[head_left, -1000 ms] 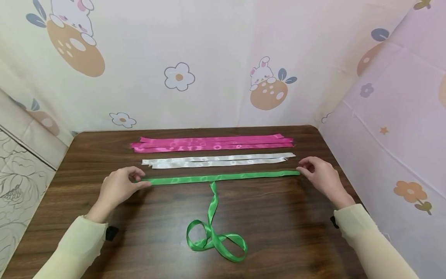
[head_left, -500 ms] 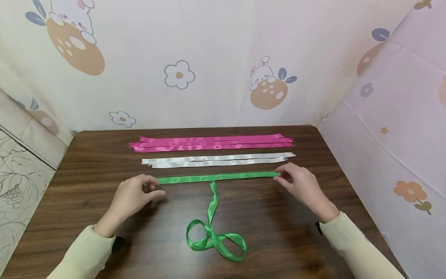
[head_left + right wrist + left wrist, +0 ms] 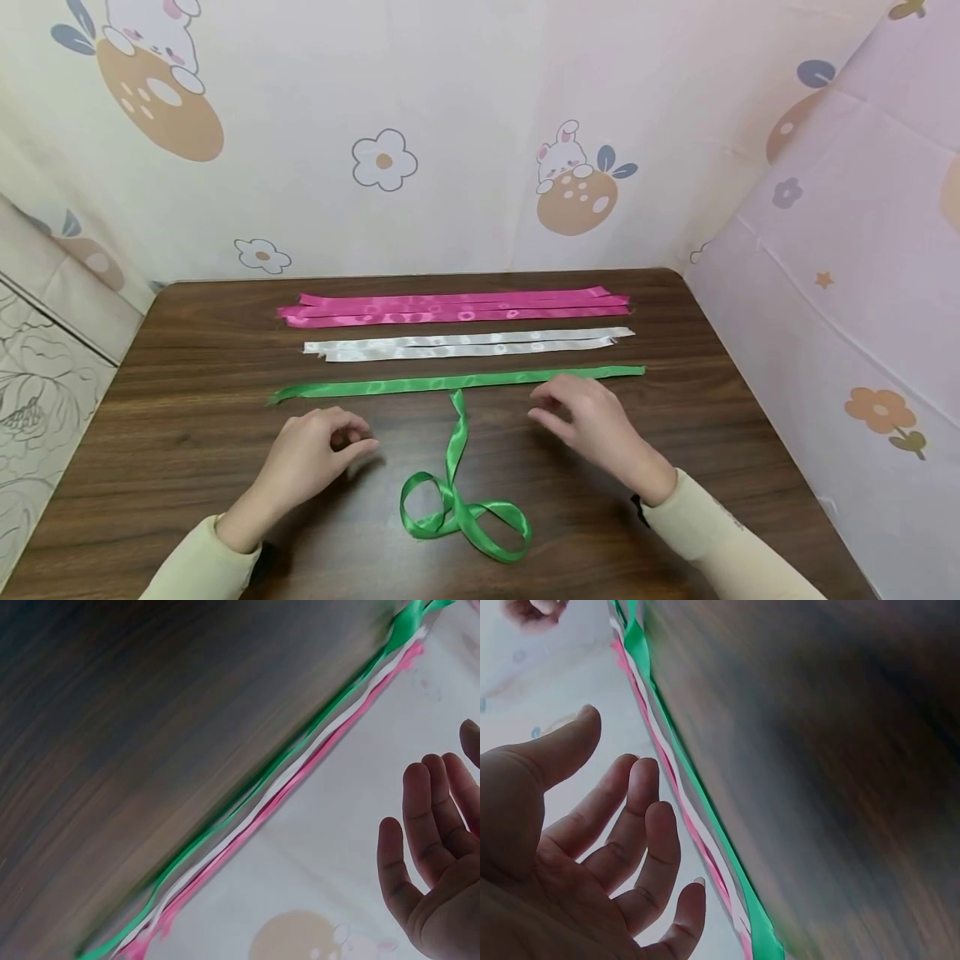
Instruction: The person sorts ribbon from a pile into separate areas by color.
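Observation:
A straight green ribbon (image 3: 420, 384) lies across the table, its left end slightly twisted. Below its middle, a second green ribbon (image 3: 480, 533) lies in loose loops, with one end reaching up close to the straight one. My left hand (image 3: 311, 454) hovers left of the loops, fingers loosely bent and holding nothing; the left wrist view shows its fingers (image 3: 641, 795) apart. On the other side, my right hand (image 3: 596, 429) is just below the straight ribbon's right part, also holding nothing. Its fingers (image 3: 429, 825) are relaxed in the right wrist view.
White ribbons (image 3: 435, 352) lie side by side behind the straight green one. Farther back are several pink ribbons (image 3: 450, 315), near the rear edge of the brown wooden table (image 3: 187, 492). A patterned cloth (image 3: 465, 217) hangs behind and at the right.
Both hands have left the ends of the straight green ribbon and moved inward and toward the body. The ribbons stay where they were.

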Demonstrator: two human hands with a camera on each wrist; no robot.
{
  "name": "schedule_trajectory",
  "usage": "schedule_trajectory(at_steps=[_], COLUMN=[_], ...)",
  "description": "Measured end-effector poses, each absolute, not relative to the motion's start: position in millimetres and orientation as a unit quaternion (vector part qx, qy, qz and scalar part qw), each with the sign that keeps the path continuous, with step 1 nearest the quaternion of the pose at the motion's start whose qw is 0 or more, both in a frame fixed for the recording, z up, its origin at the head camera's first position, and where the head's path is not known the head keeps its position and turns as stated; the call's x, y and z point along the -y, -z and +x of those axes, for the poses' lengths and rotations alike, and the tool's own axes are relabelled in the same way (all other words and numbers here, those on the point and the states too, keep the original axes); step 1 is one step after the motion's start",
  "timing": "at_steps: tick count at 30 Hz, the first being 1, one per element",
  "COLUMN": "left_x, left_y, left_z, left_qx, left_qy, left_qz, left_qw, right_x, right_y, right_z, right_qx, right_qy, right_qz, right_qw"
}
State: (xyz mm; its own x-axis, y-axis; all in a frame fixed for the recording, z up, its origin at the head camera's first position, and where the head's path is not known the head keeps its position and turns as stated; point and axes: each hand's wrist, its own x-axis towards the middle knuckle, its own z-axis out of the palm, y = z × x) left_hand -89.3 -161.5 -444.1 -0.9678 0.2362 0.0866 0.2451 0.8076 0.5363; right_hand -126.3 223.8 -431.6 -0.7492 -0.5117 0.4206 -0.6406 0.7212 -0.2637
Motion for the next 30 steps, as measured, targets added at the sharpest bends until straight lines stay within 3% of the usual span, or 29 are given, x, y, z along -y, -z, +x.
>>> schedule_trajectory(at_steps=[30], left_x=[126], left_y=[459], left_z=[-57], left_qx=[0.944], left_qy=[0.281], left_qz=[-0.168], left_qw=[-0.038], right_x=[-128], right_y=[445], right_z=[-91], right_qx=[0.894], right_qy=[-0.194], right_qz=[0.401], right_qw=[0.053])
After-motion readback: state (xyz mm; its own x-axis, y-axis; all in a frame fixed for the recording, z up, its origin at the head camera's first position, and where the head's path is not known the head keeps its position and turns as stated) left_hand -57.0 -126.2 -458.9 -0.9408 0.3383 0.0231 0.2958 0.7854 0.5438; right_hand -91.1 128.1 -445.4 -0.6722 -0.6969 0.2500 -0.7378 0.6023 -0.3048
